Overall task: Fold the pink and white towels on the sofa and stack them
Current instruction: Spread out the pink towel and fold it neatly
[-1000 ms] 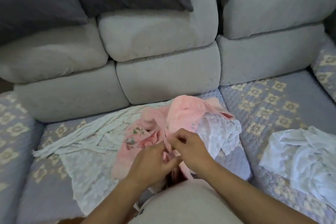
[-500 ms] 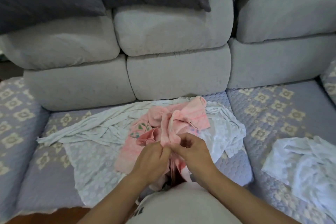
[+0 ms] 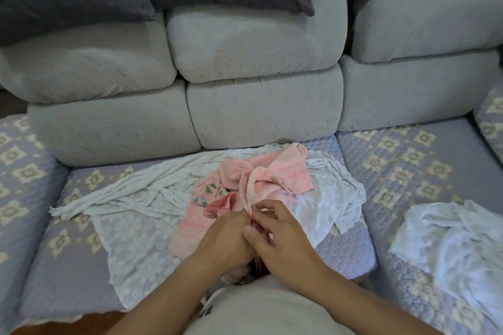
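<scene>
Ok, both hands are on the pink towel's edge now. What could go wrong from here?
1. The pink towel lies bunched on the white lace towel; lifting it may drag the lace one along.
2. The left hand and right hand pinch the same short stretch of edge, so the twisted part may stay tangled when spread.
3. The other white towel lies crumpled near the seat's front edge and might slide off.

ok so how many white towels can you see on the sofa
2. One white lacy towel lies spread on the middle seat, under the pink towel that both hands hold. The other white towel lies crumpled on the right seat. More could be hidden under the pile.
</scene>
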`<state>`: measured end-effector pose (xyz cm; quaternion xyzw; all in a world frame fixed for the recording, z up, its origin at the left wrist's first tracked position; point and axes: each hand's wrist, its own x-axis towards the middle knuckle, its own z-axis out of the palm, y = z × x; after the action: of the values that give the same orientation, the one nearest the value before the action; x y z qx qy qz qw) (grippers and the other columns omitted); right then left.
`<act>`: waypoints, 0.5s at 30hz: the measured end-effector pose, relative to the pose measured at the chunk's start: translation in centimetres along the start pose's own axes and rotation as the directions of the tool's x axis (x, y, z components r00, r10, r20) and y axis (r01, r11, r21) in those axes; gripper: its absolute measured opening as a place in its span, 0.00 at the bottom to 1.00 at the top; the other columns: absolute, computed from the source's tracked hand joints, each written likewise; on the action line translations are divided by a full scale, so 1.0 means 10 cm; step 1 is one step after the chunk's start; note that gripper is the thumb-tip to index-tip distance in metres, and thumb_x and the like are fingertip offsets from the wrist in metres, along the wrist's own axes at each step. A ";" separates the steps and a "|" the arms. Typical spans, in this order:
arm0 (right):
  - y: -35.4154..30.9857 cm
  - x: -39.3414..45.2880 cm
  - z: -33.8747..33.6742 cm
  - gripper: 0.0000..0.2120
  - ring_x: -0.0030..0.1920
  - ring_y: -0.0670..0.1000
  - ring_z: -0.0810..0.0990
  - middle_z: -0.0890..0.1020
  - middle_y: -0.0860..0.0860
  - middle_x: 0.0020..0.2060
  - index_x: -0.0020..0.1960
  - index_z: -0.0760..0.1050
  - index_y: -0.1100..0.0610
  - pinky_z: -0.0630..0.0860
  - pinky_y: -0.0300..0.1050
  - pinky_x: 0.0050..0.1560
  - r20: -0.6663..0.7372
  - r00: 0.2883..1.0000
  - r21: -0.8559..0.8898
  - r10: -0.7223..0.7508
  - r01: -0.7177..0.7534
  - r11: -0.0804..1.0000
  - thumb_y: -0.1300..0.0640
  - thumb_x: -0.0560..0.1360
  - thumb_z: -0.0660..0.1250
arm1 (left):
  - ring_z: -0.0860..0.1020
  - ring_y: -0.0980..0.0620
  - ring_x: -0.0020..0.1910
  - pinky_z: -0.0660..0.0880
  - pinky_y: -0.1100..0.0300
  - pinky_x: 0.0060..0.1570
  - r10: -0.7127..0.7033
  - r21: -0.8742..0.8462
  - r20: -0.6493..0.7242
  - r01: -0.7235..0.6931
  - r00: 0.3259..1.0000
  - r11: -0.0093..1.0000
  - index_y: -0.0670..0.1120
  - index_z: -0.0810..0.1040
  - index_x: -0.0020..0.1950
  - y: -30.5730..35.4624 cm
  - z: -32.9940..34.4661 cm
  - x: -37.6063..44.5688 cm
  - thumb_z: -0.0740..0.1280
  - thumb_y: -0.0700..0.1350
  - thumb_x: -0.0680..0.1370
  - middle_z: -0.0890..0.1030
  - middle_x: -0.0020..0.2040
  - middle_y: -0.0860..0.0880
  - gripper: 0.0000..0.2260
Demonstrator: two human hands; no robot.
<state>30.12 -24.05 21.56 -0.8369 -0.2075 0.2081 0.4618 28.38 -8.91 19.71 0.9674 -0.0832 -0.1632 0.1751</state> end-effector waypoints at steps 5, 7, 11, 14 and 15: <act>-0.04 0.08 0.03 0.20 0.57 0.40 0.76 0.75 0.39 0.60 0.59 0.81 0.52 0.73 0.36 0.60 -0.113 0.991 -0.017 0.066 -0.068 0.998 0.41 0.74 0.67 | 0.78 0.57 0.40 0.77 0.55 0.41 -0.126 -0.050 -0.038 0.124 0.991 0.991 0.58 0.67 0.51 -0.10 0.37 0.04 0.60 0.55 0.68 0.77 0.41 0.57 0.12; -0.05 0.12 0.08 0.18 0.50 0.44 0.79 0.80 0.42 0.48 0.46 0.80 0.51 0.77 0.41 0.52 -0.210 0.954 0.106 0.212 -0.193 0.975 0.37 0.68 0.68 | 0.80 0.53 0.50 0.76 0.54 0.50 -0.109 -0.055 -0.048 0.107 0.993 0.993 0.58 0.71 0.54 -0.08 0.46 0.02 0.57 0.55 0.70 0.79 0.48 0.56 0.14; -0.04 0.24 0.13 0.07 0.41 0.47 0.81 0.81 0.47 0.38 0.42 0.75 0.52 0.80 0.52 0.47 -0.187 0.854 0.319 0.486 -0.415 0.852 0.50 0.71 0.71 | 0.81 0.47 0.40 0.73 0.52 0.38 -0.069 -0.264 -0.075 0.047 0.995 0.963 0.52 0.76 0.39 0.10 0.32 0.00 0.56 0.54 0.70 0.83 0.40 0.49 0.11; 0.03 0.32 0.20 0.05 0.39 0.50 0.79 0.79 0.47 0.35 0.41 0.72 0.56 0.81 0.54 0.44 -0.164 0.821 0.295 0.547 -0.489 0.821 0.56 0.74 0.67 | 0.76 0.50 0.34 0.64 0.55 0.33 -0.050 -0.159 0.013 0.051 0.999 0.986 0.51 0.71 0.40 0.07 0.26 -0.01 0.61 0.53 0.71 0.79 0.37 0.51 0.06; 0.07 0.33 0.24 0.05 0.39 0.50 0.78 0.79 0.48 0.36 0.41 0.72 0.56 0.80 0.52 0.42 -0.146 0.819 0.268 0.555 -0.507 0.819 0.57 0.75 0.65 | 0.78 0.48 0.37 0.64 0.56 0.34 -0.058 -0.117 0.034 0.061 0.998 0.991 0.50 0.73 0.47 0.03 0.25 -0.02 0.64 0.52 0.72 0.81 0.40 0.50 0.08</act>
<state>31.64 -20.97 19.27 -0.8235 0.1112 0.2576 0.4930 27.28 -9.93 17.68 0.9548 -0.0472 -0.1877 0.2254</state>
